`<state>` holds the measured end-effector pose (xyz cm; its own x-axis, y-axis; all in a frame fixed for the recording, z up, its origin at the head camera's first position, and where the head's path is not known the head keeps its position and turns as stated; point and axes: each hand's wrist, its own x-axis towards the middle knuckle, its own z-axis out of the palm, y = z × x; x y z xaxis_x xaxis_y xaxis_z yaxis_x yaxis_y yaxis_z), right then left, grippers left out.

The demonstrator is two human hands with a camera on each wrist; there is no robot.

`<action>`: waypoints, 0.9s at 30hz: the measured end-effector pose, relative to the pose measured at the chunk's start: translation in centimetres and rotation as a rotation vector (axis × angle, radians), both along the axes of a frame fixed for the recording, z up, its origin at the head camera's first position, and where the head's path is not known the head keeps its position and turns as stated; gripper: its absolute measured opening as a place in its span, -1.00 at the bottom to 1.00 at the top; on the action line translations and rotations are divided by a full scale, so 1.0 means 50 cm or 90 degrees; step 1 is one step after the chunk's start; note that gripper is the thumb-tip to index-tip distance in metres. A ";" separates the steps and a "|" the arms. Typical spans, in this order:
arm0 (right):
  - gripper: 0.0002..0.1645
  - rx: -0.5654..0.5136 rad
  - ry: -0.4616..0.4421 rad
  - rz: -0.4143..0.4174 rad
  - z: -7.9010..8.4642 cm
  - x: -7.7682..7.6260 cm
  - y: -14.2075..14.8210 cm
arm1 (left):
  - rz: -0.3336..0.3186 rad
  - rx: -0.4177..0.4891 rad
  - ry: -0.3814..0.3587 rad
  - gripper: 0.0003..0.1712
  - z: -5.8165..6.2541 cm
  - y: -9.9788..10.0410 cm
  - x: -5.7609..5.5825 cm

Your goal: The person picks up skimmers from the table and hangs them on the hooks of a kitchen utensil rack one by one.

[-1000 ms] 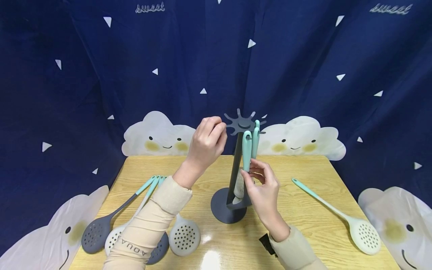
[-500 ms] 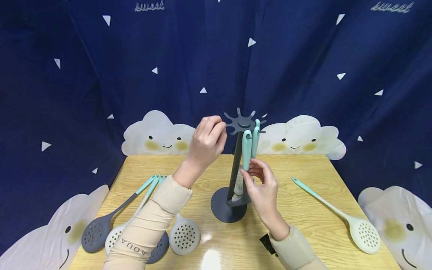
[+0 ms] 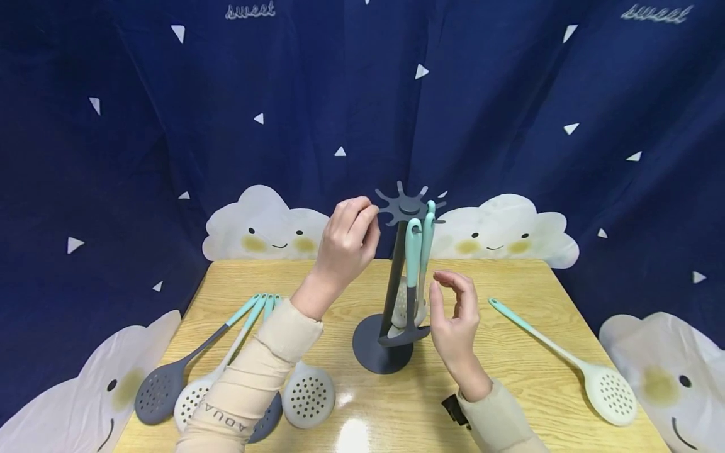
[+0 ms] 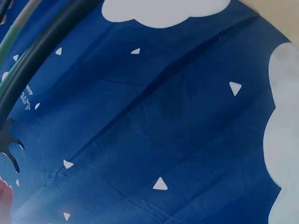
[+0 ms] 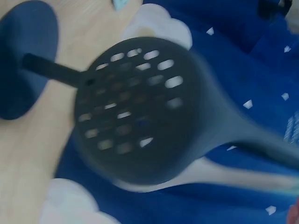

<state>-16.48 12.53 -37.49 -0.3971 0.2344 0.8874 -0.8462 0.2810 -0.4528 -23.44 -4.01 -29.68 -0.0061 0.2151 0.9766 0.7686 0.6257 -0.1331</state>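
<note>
A dark grey utensil rack with a star-shaped ring of hooks stands on the table. My left hand pinches the tip of one of its left hooks. From the front right hook hangs a dark grey skimmer with a mint handle; its holed head fills the middle of the right wrist view. Behind it hang white utensils with mint handles, including a white skimmer. Just right of the hanging utensils is my right hand, thumb and fingers apart in a C shape, holding nothing.
On the table, a grey skimmer, a white skimmer and others lie at the left, partly under my left sleeve. One white skimmer lies at the right. A blue curtain hangs behind.
My right hand has let go of the grey skimmer's handle and moved slightly right and down. The skimmer stays hanging on the rack. My left hand has kept its place.
</note>
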 end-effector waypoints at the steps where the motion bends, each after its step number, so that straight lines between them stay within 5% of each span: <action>1: -0.81 -0.007 0.000 -0.006 -0.002 -0.002 0.004 | 0.002 0.003 -0.002 -0.83 -0.004 -0.001 0.001; 7: -0.79 -0.029 -0.065 -0.066 -0.055 -0.029 0.038 | -0.013 0.038 -0.055 -0.61 -0.043 -0.001 0.007; 13: -0.77 -0.008 -0.154 -0.128 -0.147 -0.063 0.081 | -0.021 0.071 -0.190 -0.44 -0.129 0.000 0.003; 17: -0.71 0.007 -0.257 -0.152 -0.211 -0.073 0.104 | 0.016 0.052 -0.321 -0.47 -0.197 0.002 -0.003; 21: -0.58 0.051 -0.427 -0.135 -0.261 -0.067 0.109 | 0.059 -0.015 -0.494 -0.47 -0.261 0.004 -0.007; 27: -0.34 0.225 -0.603 -0.080 -0.322 -0.055 0.095 | 0.112 -0.136 -0.734 -0.40 -0.351 0.006 -0.012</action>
